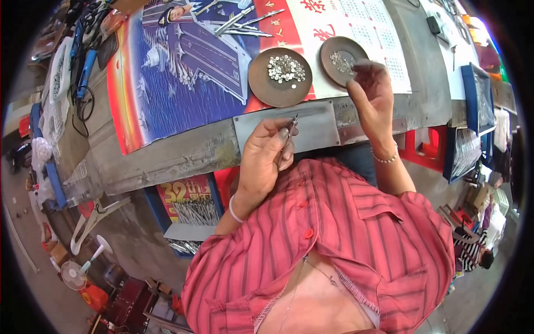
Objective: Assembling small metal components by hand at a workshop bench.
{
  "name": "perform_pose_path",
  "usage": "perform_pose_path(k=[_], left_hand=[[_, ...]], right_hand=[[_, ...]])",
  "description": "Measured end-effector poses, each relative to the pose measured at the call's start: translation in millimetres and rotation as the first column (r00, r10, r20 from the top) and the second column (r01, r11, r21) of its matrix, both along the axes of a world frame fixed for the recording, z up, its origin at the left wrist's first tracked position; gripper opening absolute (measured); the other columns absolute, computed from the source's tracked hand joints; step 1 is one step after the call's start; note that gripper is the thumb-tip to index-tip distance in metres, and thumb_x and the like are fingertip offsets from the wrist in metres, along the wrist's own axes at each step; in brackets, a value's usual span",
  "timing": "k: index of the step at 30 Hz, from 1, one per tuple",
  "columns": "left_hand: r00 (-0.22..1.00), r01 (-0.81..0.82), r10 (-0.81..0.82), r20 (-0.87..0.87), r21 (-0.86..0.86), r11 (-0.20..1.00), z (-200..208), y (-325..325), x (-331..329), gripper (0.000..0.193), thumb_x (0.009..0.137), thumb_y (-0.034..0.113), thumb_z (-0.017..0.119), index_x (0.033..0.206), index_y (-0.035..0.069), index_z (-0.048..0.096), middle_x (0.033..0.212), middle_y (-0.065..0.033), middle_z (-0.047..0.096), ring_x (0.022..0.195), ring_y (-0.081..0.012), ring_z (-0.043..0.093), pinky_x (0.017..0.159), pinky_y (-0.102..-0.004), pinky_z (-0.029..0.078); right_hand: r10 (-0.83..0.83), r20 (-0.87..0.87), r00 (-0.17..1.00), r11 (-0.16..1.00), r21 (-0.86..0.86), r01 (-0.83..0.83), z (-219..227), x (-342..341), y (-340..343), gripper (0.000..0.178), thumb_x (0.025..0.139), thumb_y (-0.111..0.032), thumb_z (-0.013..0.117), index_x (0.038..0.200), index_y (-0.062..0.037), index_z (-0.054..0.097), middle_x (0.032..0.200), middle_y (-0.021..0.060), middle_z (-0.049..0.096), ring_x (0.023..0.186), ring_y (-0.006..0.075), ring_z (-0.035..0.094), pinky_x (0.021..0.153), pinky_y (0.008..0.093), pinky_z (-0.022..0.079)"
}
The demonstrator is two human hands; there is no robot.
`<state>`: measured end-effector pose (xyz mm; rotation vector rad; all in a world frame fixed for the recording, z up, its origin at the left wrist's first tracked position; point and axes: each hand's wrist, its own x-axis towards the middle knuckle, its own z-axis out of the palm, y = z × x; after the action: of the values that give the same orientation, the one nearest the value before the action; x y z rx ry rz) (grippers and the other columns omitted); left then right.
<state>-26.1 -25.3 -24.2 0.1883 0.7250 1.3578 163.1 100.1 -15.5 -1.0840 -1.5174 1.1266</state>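
My left hand (265, 150) is closed round a slim metal tool with a pointed tip (295, 118), held upright over a grey metal plate (317, 121) at the table's near edge. Its exact kind is hidden by my fingers. My right hand (374, 99) hovers at the near right rim of a brown round dish (327, 68) holding small silvery pieces (341, 61). Thumb and fingers are apart there, and I see nothing between them. Left of that dish, a larger brown dish (267, 92) carries a heap of small, round, shiny metal parts (285, 68).
Several long silvery metal tools (240, 25) lie on a colourful poster (183, 100) covering the table. A blue-handled tool with a cord (87, 69) lies at the left. Blue bins of metal pieces stand below left (192, 214) and at right (466, 150). A red stool (425, 146) is under the table.
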Motion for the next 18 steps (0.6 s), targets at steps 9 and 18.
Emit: perform_pose_path(k=[9,18], left_hand=[[0.445,0.348,-0.184,-0.877,-0.020,0.937,-6,27,-6,0.024,0.085,-0.001,0.060,0.109,0.002,0.063,0.093,-0.0039,0.063,0.072,-0.0085,0.055,0.064,-0.0214,0.042],[-0.181,0.625,0.277,-0.944,0.107,0.773,-24,66,27,0.018,0.080,0.001,0.061,0.097,0.005,0.066,0.082,-0.0109,0.054,0.073,-0.0288,0.061,0.059,-0.0385,0.047]], right_hand=[[-0.060,0.348,0.936,0.986,0.167,0.001,-32,53,-28,0.014,0.087,-0.010,0.063,0.090,0.0018,0.056,0.083,0.0106,0.056,0.071,0.0195,0.056,0.065,0.0291,0.046],[-0.079,0.344,0.936,0.965,0.262,-0.015,-51,62,-38,0.008,0.084,-0.005,0.063,0.086,-0.0006,0.057,0.086,0.0127,0.057,0.074,0.0278,0.057,0.065,0.0333,0.047]])
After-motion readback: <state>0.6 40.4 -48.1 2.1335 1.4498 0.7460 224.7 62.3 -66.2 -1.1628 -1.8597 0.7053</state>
